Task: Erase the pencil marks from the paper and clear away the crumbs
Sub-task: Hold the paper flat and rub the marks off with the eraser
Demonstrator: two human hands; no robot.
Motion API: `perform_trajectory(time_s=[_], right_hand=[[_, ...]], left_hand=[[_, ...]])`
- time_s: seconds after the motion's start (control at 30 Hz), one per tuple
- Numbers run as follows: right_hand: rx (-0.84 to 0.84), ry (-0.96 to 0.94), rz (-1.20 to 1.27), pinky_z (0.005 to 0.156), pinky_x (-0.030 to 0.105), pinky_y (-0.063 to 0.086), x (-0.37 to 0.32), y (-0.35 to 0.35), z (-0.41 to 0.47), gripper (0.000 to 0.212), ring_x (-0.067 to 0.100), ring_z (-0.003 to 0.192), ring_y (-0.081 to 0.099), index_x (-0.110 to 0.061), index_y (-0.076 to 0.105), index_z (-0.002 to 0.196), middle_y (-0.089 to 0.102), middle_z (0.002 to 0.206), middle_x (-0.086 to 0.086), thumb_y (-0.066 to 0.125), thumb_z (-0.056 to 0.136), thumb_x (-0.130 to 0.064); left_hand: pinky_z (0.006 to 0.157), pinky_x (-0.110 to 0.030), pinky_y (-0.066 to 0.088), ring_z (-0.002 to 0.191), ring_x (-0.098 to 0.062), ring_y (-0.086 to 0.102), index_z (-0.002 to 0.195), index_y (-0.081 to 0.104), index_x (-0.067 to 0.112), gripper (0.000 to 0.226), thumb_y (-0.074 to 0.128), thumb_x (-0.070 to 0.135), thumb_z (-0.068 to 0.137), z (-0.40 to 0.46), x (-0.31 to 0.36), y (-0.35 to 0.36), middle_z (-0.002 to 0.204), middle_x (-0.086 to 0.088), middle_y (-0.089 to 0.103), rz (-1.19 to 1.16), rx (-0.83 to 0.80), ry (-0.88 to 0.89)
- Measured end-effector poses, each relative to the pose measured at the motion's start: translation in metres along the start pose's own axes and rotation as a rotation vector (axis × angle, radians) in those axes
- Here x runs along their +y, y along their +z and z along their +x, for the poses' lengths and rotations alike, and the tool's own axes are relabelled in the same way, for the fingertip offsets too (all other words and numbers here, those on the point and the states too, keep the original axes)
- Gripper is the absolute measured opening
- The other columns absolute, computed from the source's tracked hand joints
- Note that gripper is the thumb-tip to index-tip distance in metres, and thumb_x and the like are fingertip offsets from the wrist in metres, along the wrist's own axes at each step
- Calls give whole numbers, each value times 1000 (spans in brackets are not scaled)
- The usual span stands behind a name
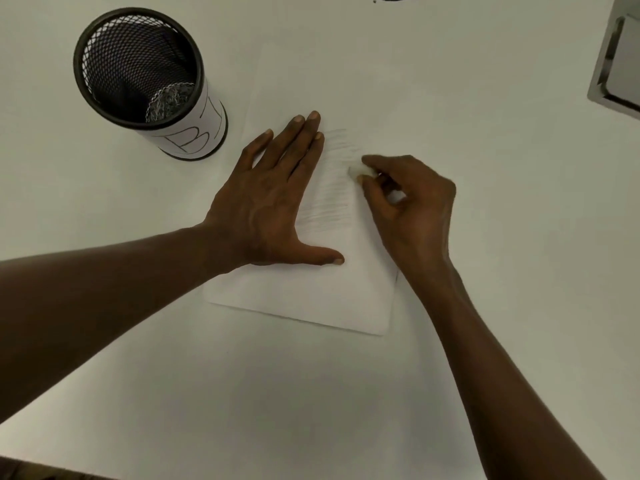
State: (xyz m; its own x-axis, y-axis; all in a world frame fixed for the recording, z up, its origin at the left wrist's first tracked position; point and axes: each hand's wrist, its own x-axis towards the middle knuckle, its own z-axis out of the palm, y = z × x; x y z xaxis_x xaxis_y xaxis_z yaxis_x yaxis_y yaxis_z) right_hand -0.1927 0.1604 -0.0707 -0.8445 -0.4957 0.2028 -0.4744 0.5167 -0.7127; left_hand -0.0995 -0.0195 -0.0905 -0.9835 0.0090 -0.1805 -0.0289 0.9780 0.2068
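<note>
Head view, steeply down, close over table (485, 81)

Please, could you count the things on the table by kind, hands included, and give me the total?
Hands: 2, the left hand flat on the paper, the right hand pinching the eraser
Paper sheets: 1, the paper with faint pencil marks
Erasers: 1, the white eraser
Mesh cups: 1, the black mesh cup
Total: 5
</note>
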Motion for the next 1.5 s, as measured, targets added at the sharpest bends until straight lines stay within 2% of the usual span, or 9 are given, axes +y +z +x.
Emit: perform_trajectory(time_s=[0.2,0.4,0.6,0.7,0.87,1.0,1.2,1.37,1.5], right_hand=[[-134,30,-40,73,15,50,-16,-16,-51,15,9,77,64,-5,75,99,72,92,1,74,85,-2],[-82,-110,-82,70,19,52,-5,7,14,13,13,71,64,-3,75,97,73,87,6,72,84,-2],[-223,-34,-87,71,16,49,-11,-20,-45,16,5,75,60,-10,77,97,74,90,-2,77,82,-4],[-133,-78,-127,64,25,48,-4,-5,-7,11,7,66,57,-15,78,96,76,87,-4,75,85,-16],[-87,-72,-208,67,16,32,-2,-10,-10,10,1,71,46,-18,77,91,75,85,-5,78,82,-15],[-153,-5,-190,63,20,37,-8,-24,-50,15,10,70,53,-18,78,93,75,88,-7,80,79,-11],[-60,-78,-210,60,24,35,-2,4,14,11,6,75,45,-21,78,94,75,87,-10,75,83,-18],[-160,-17,-216,59,26,39,-7,-24,-45,17,8,75,46,-19,78,94,75,89,-8,78,80,-11],[-56,-45,-244,61,23,33,1,-5,5,13,6,76,43,-23,77,93,74,87,-11,76,82,-16]], left_hand=[[129,-47,4,159,-27,-4,162,5,3,145,29,105,63,0,-1,1,172,-15,-4,-10,12,9],[128,-49,5,159,-27,-5,163,5,6,143,27,105,63,1,1,-1,172,-14,-5,-18,8,14],[129,-48,5,160,-27,-4,163,5,6,143,29,105,63,0,-1,1,172,-14,-4,-17,16,16],[128,-49,5,159,-27,-5,163,4,6,143,28,106,63,0,0,0,172,-14,-5,-13,9,13],[128,-49,6,160,-27,-5,163,4,6,144,28,106,63,0,1,0,172,-13,-6,-8,4,12],[129,-49,5,159,-26,-7,163,2,6,144,27,106,62,1,0,-2,172,-13,-8,-7,-9,11],[129,-47,3,159,-25,-7,163,3,7,144,27,106,62,1,1,-2,172,-12,-8,-13,-10,0],[129,-47,3,159,-24,-7,163,4,7,144,28,106,62,0,1,-2,172,-12,-8,-13,-17,-1],[128,-47,4,159,-25,-6,163,5,6,144,29,106,62,0,2,-2,172,-12,-8,-14,-6,-1]])
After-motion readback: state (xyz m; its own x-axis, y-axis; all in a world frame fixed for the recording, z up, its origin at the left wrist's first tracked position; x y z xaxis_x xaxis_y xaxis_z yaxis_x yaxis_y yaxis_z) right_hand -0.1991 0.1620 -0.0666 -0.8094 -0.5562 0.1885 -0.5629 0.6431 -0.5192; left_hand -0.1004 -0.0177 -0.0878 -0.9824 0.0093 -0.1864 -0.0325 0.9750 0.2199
